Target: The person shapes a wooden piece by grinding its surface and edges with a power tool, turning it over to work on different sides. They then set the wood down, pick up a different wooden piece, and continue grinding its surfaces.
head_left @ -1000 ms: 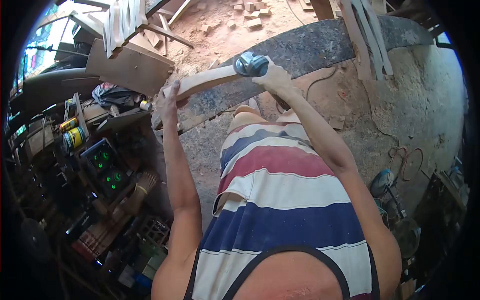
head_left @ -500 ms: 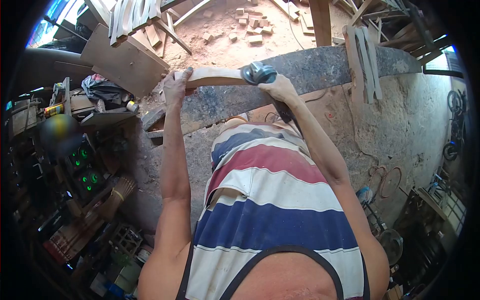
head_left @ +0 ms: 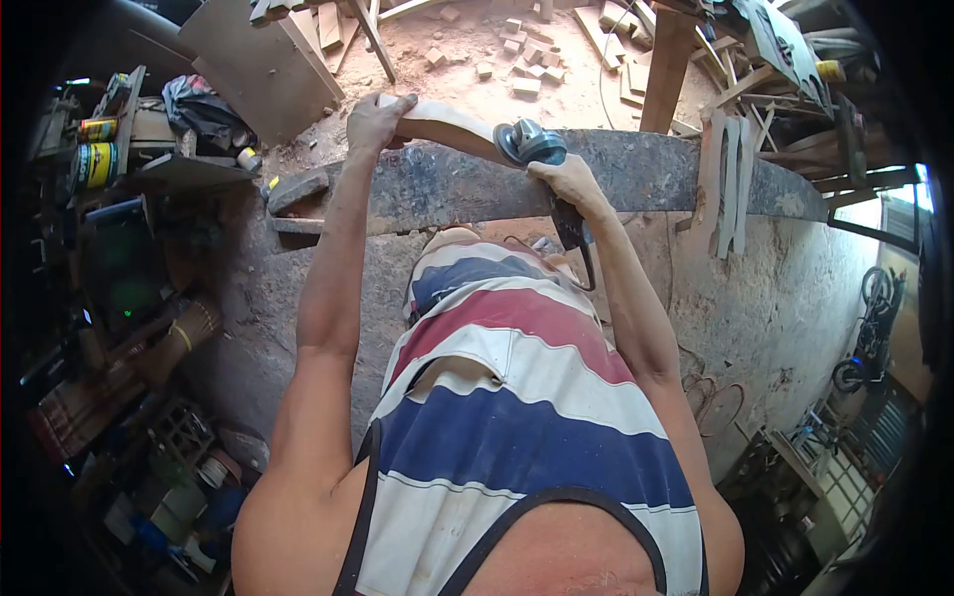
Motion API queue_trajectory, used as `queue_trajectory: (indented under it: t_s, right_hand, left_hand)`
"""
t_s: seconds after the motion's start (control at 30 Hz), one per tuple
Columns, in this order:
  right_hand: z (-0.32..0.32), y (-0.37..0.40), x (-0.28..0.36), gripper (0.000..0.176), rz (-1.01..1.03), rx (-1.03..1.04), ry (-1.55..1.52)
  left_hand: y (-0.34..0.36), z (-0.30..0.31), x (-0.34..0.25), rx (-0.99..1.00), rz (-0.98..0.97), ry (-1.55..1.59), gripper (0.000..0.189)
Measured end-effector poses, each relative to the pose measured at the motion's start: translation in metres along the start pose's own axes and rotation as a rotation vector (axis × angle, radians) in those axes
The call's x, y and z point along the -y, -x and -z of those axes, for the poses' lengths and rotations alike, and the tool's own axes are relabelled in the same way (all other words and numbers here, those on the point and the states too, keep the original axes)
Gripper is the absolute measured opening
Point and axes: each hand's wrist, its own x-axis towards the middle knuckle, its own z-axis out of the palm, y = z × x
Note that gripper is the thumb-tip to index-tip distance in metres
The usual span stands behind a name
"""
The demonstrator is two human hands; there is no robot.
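Note:
My left hand (head_left: 375, 123) is closed round the left end of a curved, pale wooden piece (head_left: 447, 127), with the thumb over its top. The piece spans above the dark, stained workbench (head_left: 636, 164). In my right hand (head_left: 568, 183) is an angle grinder (head_left: 540, 143), its head at the right end of the wood. The fingers wrap the tool's body, and its dark rear part with a cord points down toward my waist. The grinder's disc side faces the wood; whether it touches cannot be made out.
Small wood blocks (head_left: 527, 87) lie scattered on the dusty floor beyond the bench. Curved wooden slats (head_left: 730, 184) lean over the bench's right side. A cluttered shelf with yellow cans (head_left: 96, 164) stands at the left. A bicycle (head_left: 863, 338) is at the far right.
The view has shifted. The wooden piece now slopes down to the right, its left end higher than before. The grinder stays at its right end, and both hands keep their hold.

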Motion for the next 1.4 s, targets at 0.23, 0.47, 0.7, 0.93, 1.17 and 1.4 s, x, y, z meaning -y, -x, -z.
queue_trajectory:
  t_s: [0.23,0.47,0.7,0.93,1.17,1.4]
  right_hand:
    - [0.001,0.015,0.014,0.055,0.089,0.004,-0.052]
    - [0.002,0.012,0.024,0.055,0.095,0.078,-0.043]
    - [0.009,-0.007,-0.009,0.059,0.006,0.041,0.07]
    - [-0.006,-0.002,0.039,0.063,0.149,0.076,-0.061]
    - [0.003,-0.011,0.002,0.073,-0.034,0.033,0.14]
    - [0.038,0.021,-0.022,0.078,-0.184,-0.123,0.346]
  left_hand:
    - [-0.013,-0.004,0.002,-0.01,0.051,-0.059,0.069]
    - [-0.004,-0.003,0.005,-0.015,0.071,-0.015,0.081]
    - [0.003,-0.001,0.003,-0.039,0.037,-0.031,0.068]
    - [-0.014,-0.003,0.019,-0.022,-0.029,-0.072,0.071]
    - [0.001,-0.003,0.025,-0.053,0.055,0.109,0.068]
    - [0.015,0.003,0.03,0.027,0.048,0.168,0.049]
